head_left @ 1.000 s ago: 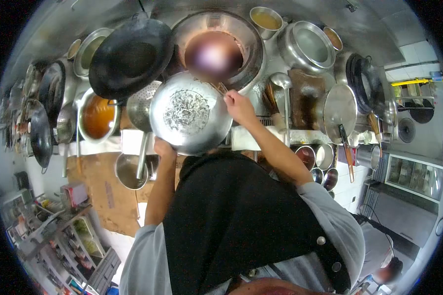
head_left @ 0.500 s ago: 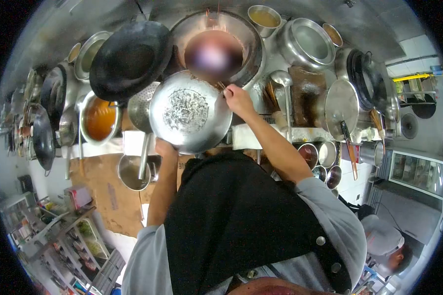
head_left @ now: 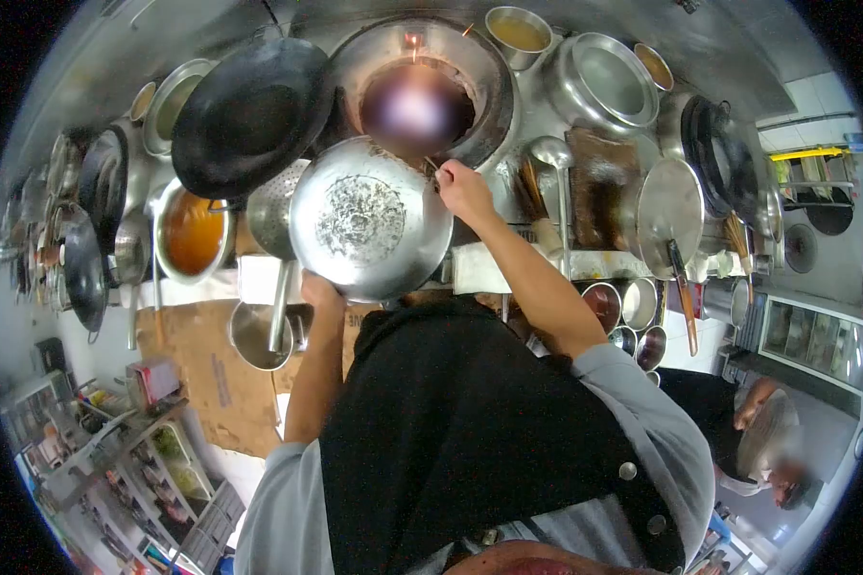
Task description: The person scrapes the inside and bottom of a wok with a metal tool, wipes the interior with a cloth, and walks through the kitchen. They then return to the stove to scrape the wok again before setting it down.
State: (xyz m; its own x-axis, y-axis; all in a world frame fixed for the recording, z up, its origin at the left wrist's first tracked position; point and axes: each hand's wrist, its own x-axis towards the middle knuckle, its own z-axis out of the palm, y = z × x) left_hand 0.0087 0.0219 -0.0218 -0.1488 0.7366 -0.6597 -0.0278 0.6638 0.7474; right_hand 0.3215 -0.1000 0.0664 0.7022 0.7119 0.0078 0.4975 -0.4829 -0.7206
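Note:
A round, silver metal pan (head_left: 364,216) is tilted in front of me near the burner, with a dark, scorched patch in its middle. My left hand (head_left: 322,290) grips its lower left rim, the fingers partly hidden behind it. At the upper right rim, my right hand (head_left: 463,190) is closed, with a thin, wire-like piece showing at the fingertips. Just beyond the pan glows the lit burner (head_left: 414,107) inside its round metal surround. A large black wok (head_left: 249,115) leans to the left of the burner.
A pot of orange-brown liquid (head_left: 194,235) and a perforated strainer (head_left: 276,211) stand left. To the right are a ladle (head_left: 552,158), a handled sieve (head_left: 669,216) and a large steel pot (head_left: 599,86). Another person (head_left: 762,431) is at the lower right.
Both hands keep nearly the same hold on the pan, which has barely shifted. The other person at the lower right has moved, and more of their body and arm shows.

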